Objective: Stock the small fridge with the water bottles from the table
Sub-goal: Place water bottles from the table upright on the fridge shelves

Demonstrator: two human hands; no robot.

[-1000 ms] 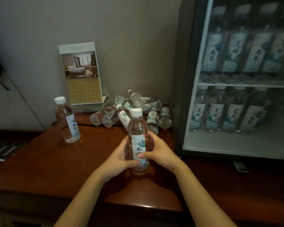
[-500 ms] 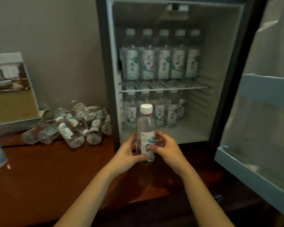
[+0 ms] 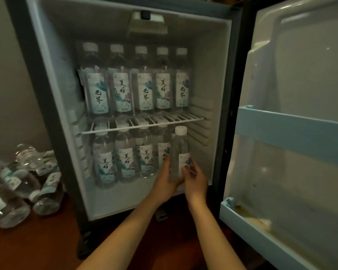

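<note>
clear bottle clamped btwn left hand & right hand, beside lower-row bottles under wire shelf.

The held bottle is clear with a white cap and a white label carrying a blue-green wash and black brush characters. The bottles on the upper shelf and the lower-row bottles wear the same pale labels, some with a touch of pink, and white caps. The fridge has a dark grey frame and an off-white lining; its wire shelf is white. The door is white inside with light blue rails. The worktop is reddish-brown wood. The wall is grey-beige.
</note>
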